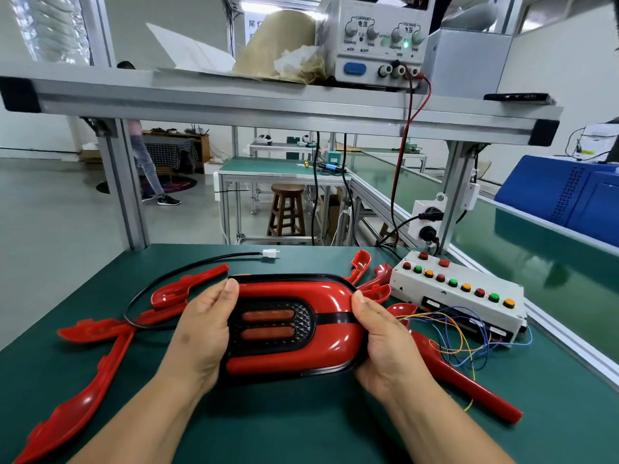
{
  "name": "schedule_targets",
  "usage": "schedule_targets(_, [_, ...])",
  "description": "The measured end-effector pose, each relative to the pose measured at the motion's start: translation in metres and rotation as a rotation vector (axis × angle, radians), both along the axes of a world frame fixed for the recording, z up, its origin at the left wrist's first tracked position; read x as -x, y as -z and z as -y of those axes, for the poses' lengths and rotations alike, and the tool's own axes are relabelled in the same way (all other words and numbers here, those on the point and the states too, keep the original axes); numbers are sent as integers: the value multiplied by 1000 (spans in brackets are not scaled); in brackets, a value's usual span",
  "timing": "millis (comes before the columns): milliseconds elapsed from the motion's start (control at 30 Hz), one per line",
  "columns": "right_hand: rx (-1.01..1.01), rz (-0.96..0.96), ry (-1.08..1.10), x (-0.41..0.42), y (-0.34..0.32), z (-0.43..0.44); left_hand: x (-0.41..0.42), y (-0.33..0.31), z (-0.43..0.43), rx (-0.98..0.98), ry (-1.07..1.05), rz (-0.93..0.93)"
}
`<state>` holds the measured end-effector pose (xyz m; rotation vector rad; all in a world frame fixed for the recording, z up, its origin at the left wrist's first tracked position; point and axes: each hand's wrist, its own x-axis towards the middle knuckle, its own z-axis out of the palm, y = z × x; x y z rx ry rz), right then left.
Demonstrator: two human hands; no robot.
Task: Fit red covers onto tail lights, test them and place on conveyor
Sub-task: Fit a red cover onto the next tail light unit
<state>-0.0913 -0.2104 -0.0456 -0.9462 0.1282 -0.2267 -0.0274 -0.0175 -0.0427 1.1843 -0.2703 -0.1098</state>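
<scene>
Fingers of the left hand (pixel 201 326) wrap round the left end of the tail light (pixel 271 324), thumb laid on its top edge. The right hand (pixel 382 343) grasps the right end the same way, thumb on the rim of the red cover (pixel 321 293). The cover sits on the light as a sideways U around the black grille and its two orange lenses. The light is held level between both hands at the middle of the green table (pixel 301 426); whether its lower edge touches the mat cannot be told.

A black cable (pixel 187 269) loops out from behind the left hand and ends in a white plug (pixel 270 253) lying free on the mat. Loose covers (pixel 100 329) are strewn on the left, and more lie behind the light and under the right hand, one long piece (pixel 469 383) reaching toward the table's right edge.

A white test box (pixel 459 296) with red, green and orange buttons stands to the right, thin coloured wires (pixel 452 336) spilling from its front. The conveyor (pixel 536 262) runs along the right side, beyond the table's rail. A power supply (pixel 382 38) stands on the shelf (pixel 268 105) overhead, its green lamp lit, red and black leads hanging down from it.
</scene>
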Motion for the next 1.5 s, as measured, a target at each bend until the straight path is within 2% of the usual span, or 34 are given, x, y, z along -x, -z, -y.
schedule_targets(133, [20,-34,-29,2,-5,-2,-2,2,3,-43,-45,6])
schedule_targets(267, [162,-9,-222,10,-10,4,-2,-3,6,-42,-85,9])
schedule_targets(333, [152,-1,-263,12,-9,6,-2,-8,5,-55,-74,24])
schedule_targets(467, [79,88,-130,9,-10,8,2,-15,-5,-245,16,154])
schedule_targets(533, [30,121,-51,9,-13,10,4,-15,-14,-335,89,112])
schedule_targets(600, [1,130,-15,10,-14,12,8,-13,-15,-392,296,37])
schedule_targets(767, [-5,101,-101,9,-12,14,7,-3,-6,-211,250,-25])
schedule_targets(1067, [-29,85,-77,3,-8,13,7,-4,-5,-161,218,-76])
schedule_targets(1300, [-12,21,-183,11,-11,13,3,-12,-30,-166,318,-215])
schedule_targets(1500, [55,-72,-170,12,-12,6,0,-20,-52,-533,390,-172])
